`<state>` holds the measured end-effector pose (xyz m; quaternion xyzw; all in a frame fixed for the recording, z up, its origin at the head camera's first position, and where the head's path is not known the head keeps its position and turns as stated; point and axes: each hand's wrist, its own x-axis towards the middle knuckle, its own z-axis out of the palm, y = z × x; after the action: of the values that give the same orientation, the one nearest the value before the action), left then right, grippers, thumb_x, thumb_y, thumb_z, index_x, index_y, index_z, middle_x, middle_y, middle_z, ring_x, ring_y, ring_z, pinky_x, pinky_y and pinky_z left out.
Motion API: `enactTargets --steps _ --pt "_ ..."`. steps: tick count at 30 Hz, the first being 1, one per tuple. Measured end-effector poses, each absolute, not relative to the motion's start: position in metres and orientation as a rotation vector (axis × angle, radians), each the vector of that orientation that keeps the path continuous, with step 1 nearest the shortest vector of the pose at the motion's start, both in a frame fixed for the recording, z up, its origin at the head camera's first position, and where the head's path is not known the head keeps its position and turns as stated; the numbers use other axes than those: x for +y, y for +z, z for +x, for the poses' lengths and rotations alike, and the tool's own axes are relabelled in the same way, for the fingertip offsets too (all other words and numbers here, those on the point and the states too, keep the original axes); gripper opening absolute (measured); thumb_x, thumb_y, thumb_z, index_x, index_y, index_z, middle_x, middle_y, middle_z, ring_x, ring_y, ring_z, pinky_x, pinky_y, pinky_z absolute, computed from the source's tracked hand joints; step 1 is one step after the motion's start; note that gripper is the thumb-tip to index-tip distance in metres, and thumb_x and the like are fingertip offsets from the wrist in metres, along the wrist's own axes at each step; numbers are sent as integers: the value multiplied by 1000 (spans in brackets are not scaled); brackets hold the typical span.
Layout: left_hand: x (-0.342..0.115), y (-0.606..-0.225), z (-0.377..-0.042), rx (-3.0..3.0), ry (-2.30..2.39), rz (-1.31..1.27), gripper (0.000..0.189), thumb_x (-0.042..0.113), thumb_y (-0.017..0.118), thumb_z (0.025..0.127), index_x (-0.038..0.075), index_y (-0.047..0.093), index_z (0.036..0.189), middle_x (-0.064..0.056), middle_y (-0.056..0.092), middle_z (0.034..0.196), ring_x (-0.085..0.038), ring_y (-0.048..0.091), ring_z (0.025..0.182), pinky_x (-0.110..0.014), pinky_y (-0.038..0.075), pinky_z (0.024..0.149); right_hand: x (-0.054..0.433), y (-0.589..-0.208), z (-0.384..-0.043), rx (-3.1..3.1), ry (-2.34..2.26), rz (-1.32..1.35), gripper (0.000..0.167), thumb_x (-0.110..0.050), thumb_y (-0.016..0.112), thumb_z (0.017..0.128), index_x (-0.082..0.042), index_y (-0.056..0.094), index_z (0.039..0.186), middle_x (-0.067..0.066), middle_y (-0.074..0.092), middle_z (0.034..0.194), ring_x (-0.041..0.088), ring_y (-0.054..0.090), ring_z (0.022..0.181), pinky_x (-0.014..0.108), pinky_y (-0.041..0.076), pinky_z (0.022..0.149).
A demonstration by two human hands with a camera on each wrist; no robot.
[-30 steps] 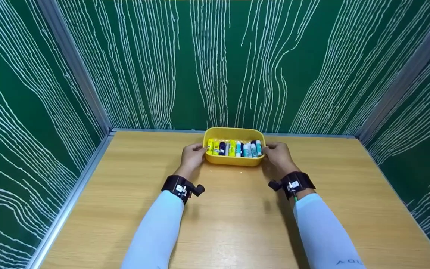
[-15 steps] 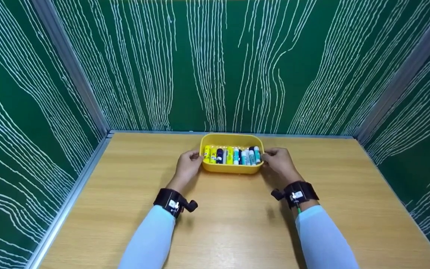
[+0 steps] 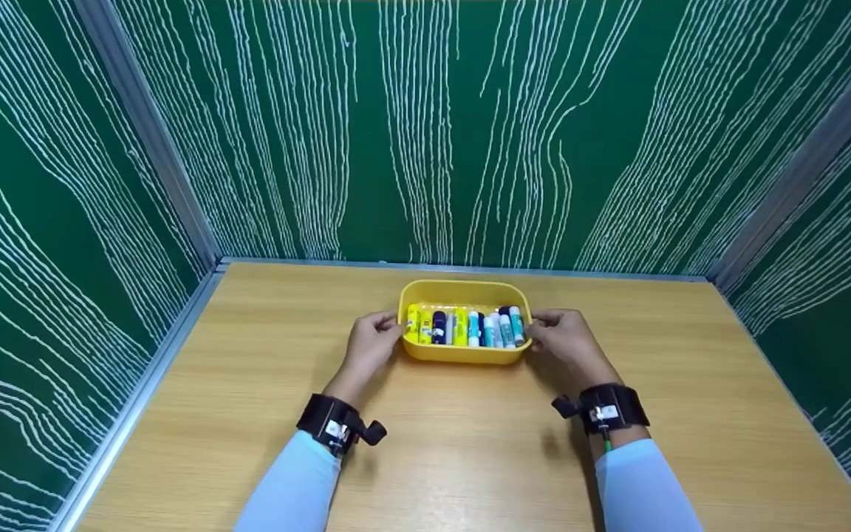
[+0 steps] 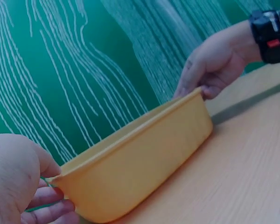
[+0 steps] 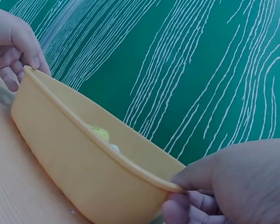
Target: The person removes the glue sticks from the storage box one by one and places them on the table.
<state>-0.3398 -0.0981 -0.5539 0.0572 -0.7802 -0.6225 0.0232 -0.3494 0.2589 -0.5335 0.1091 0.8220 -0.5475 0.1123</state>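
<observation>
A yellow plastic basket stands toward the back of the wooden table, with a row of glue sticks lying in it: yellow, dark blue, and white with teal. My left hand pinches the rim at its left end, thumb on top and fingers beneath, as the left wrist view shows. At the opposite end my right hand pinches the rim the same way; in the right wrist view its thumb presses on the rim. Most of the contents are hidden behind the basket's wall in both wrist views.
Green panels with white wavy lines rise behind the table and on both sides. Grey metal framing joins them at the corners. A black strap with a small camera sits on each wrist.
The basket has come toward me, away from the back panel, with both hands keeping hold of its ends. The glue sticks lie in the same order inside.
</observation>
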Motion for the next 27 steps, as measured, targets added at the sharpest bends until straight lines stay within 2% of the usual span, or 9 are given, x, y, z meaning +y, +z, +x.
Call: enactTargets --steps 6,8,10,13,17,21,23,25,27 --pt "-98 -551 -327 -2453 -1892 174 42 31 66 116 2 76 145 -16 77 141 -26 68 132 -40 60 114 263 -532 -342 2413 -1557 249 57 -15 70 109 -9 60 164 13 64 124 27 66 104 28 60 85" --pt "-98 -550 -324 -2448 -1895 172 42 33 64 117 3 76 144 -15 77 137 -26 70 126 -39 62 108 264 -531 -340 2409 -1536 235 60 -14 72 108 -10 57 166 12 64 119 28 66 101 29 58 84" --pt "-98 -550 -321 -2434 -1896 168 40 31 65 117 1 77 140 -15 77 127 -25 71 112 -36 63 96 264 -529 -338 2402 -1511 219 66 -14 75 107 -11 53 170 11 63 115 28 66 99 29 56 84" --pt "-97 -551 -319 -2430 -1883 161 33 25 64 117 0 75 134 -11 70 109 -19 64 92 -27 56 79 267 -527 -335 2395 -1471 168 78 -14 79 104 -13 46 174 10 65 111 27 67 94 30 55 82" --pt "-96 -553 -320 -2468 -1827 103 25 15 60 116 -2 67 133 -9 68 99 -16 61 87 -25 50 76 271 -526 -332 2381 -1452 61 91 -16 83 100 -18 38 178 9 66 108 26 68 88 33 57 80" --pt "-94 -553 -320 -2525 -1811 99 34 12 58 114 -1 62 145 -12 68 95 -19 60 79 -29 51 73 276 -527 -330 2368 -1437 -4 95 -19 86 99 -23 35 180 10 65 109 28 68 87 36 60 82" --pt "-94 -554 -319 -2547 -1813 113 42 13 57 112 0 61 152 -17 74 108 -20 67 88 -32 59 81 278 -527 -329 2369 -1428 -24 96 -20 87 98 -23 35 179 10 65 109 30 69 88 37 61 83" --pt "-94 -555 -317 -2557 -1824 109 49 14 56 112 0 59 158 -24 76 132 -25 75 110 -39 64 99 280 -528 -328 2370 -1429 -47 97 -20 88 98 -21 36 179 10 65 109 30 69 88 37 61 82" --pt "-94 -556 -316 -2558 -1834 86 52 15 55 113 -1 56 162 -28 68 154 -33 72 136 -47 59 119 281 -528 -327 2367 -1441 -63 97 -19 89 96 -20 38 178 10 66 107 29 69 86 36 61 79"
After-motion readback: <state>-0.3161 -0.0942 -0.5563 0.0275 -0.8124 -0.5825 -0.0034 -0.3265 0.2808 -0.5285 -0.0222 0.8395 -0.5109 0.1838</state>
